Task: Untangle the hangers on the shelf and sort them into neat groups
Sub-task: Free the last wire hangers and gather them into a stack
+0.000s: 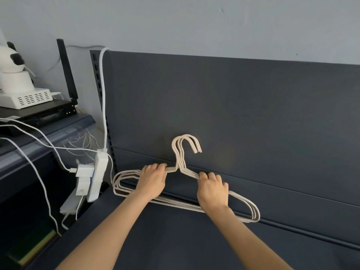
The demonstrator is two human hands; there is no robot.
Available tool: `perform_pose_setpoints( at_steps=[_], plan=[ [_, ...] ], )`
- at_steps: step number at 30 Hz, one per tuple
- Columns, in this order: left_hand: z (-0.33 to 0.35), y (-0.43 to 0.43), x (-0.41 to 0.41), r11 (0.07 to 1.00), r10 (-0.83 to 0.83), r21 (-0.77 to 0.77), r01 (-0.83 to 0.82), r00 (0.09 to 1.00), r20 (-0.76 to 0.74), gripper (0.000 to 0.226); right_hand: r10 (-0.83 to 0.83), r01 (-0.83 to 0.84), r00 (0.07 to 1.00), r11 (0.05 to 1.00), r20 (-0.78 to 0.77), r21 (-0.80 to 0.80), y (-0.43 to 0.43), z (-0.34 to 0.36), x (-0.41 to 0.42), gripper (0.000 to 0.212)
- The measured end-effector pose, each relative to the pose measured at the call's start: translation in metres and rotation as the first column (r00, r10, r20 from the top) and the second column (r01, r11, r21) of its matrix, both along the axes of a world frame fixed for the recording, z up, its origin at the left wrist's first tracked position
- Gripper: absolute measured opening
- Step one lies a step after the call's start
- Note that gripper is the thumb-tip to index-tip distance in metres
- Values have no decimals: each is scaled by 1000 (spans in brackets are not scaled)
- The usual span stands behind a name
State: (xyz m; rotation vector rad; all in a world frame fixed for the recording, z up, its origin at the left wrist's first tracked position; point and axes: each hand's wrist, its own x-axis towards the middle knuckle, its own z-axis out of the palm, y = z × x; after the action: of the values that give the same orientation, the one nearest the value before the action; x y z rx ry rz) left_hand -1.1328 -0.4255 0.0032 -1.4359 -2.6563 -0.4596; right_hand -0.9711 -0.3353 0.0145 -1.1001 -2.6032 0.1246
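Observation:
A stack of three cream-coloured hangers (pixel 187 145) stands upright at the back of the dark shelf (pixel 175 236), leaning on the shelf's back panel with hooks aligned and pointing right. My left hand (pixel 153 181) grips the left shoulders of the hangers just below the necks. My right hand (pixel 212 189) grips the right shoulders. The bottom bars rest on the shelf along the back panel. Both forearms reach in from the bottom of the view.
A white power strip (pixel 98 174) with plugged adapters and several white cables hangs off the shelf's left end. Further left, a higher shelf carries a black router with an antenna (pixel 67 71) and a white camera device (pixel 17 75). A grey wall is behind.

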Motion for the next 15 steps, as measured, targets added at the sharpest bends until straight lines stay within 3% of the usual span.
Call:
perform_pose_setpoints(
  at_steps=[7, 15],
  plan=[
    [-1, 0, 2, 999, -28, -44, 29, 999, 22, 41, -42, 43, 998, 999, 40, -33, -3, -4, 3, 39],
    [9, -9, 8, 998, -21, -60, 20, 999, -25, 62, 1, 0, 999, 1000, 37, -17, -7, 1, 15, 62]
  ],
)
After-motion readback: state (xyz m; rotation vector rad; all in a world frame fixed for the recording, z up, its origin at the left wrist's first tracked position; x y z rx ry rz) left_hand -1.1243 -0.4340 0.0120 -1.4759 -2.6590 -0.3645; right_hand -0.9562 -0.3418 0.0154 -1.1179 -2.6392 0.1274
